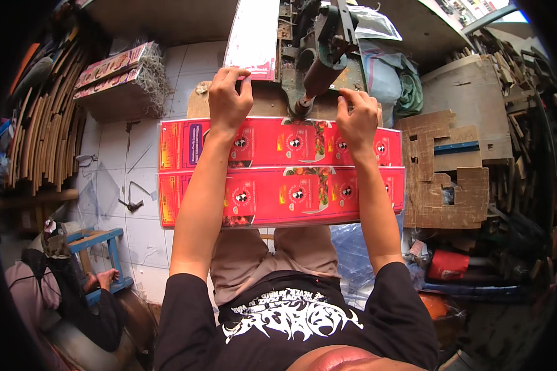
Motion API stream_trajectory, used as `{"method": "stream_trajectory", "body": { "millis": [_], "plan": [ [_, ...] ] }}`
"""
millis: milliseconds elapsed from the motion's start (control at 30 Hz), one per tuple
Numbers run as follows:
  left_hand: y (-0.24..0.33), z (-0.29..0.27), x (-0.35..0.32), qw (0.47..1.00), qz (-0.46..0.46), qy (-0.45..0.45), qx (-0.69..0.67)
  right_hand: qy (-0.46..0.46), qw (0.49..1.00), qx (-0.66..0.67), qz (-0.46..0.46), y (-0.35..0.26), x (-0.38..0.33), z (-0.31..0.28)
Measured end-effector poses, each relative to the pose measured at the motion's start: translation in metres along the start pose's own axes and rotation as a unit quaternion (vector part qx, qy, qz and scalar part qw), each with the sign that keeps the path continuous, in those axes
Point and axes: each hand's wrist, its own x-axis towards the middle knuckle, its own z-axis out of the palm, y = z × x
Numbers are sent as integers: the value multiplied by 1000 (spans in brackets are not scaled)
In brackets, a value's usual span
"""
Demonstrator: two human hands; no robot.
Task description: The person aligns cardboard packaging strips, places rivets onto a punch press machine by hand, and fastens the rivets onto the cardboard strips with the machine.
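Note:
My left hand [230,99] is raised with bent fingers, thumb and fingertips at the near edge of a white sheet with a red printed border [254,40]. My right hand [359,117] hovers beside a dark green metal machine [291,83], fingers bent, a gap between thumb and forefinger, nothing visible in it. Between the hands, the machine's dark cylinder [323,73] slants down to a small round foot. Beneath my forearms, two rows of red printed card sheets [272,213] lie side by side above my lap, seemingly stacked.
A wooden board [198,105] shows behind the red sheets. Printed card bundles [111,80] stand on the tiled floor at left, beside stacked brown boards [52,111]. Cut-out brown panels [442,198] lie at right. Another person [74,290] sits lower left, near a blue wooden frame [112,247].

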Motion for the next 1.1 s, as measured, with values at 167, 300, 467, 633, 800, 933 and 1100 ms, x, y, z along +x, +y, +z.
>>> {"method": "stream_trajectory", "body": {
  "millis": [167,300,467,633,800,933,1100],
  "plan": [
    [-3,-5,-7,1000,-5,-1,4,-15,998,-62,29,-14,22,11],
    [0,-4,-7,1000,-8,-7,-9,-13,993,-107,45,-10,32,28],
    [3,-5,-4,1000,-6,1,-5,8,991,-132,21,-7,19,36],
    [1,-4,-4,1000,-6,-3,-2,25,991,-130,6,-6,19,43],
    [2,-6,-4,1000,-19,-2,-6,24,992,-124,3,-6,20,41],
    [2,-6,-3,1000,-17,-3,1,17,993,-120,12,-6,22,39],
    [2,-4,-3,1000,-12,1,-8,20,993,-113,10,-2,21,40]
  ]
}}
